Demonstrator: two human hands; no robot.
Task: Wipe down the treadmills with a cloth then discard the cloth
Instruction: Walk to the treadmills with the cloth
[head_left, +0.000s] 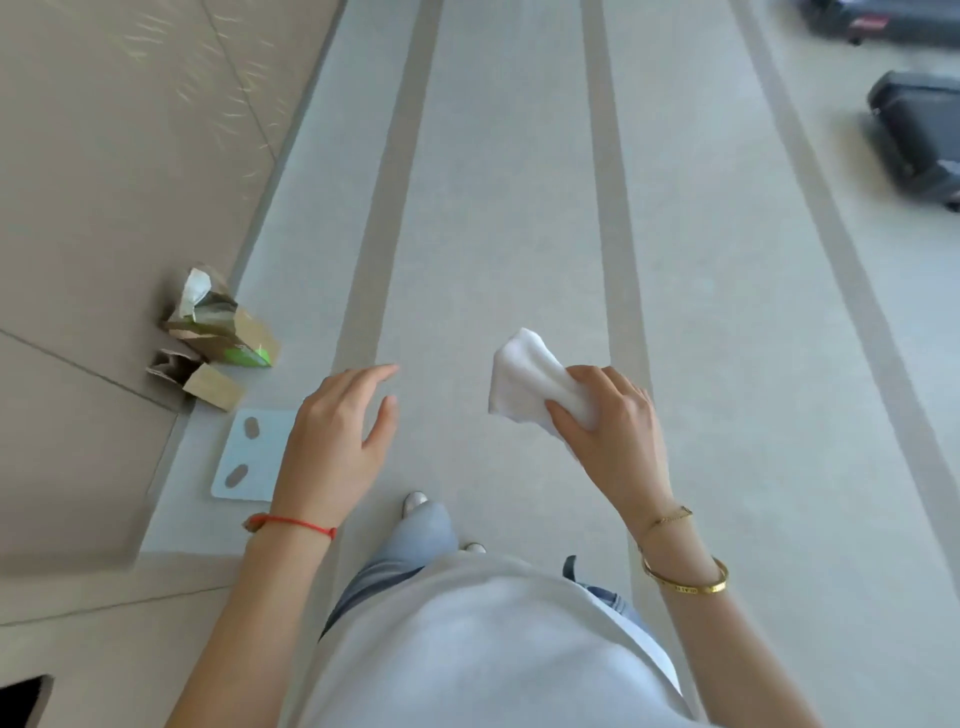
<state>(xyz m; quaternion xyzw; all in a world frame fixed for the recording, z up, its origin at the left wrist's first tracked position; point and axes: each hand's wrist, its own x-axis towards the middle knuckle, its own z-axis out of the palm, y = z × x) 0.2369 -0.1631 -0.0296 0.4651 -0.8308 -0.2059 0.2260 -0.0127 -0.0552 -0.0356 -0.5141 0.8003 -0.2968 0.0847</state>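
Note:
My right hand is closed around a crumpled white cloth, which sticks out to the upper left of my fingers, held above the grey floor. My left hand hovers beside it, empty, fingers spread and slightly curled. Two dark treadmills show blurred at the far right: the end of one and part of another at the top edge. Both are well away from my hands.
Two brown paper bags stand against the beige wall at left, one with white paper and a green patch. A white bathroom scale lies on the floor by my left hand. Grey striped flooring runs ahead. My feet are below.

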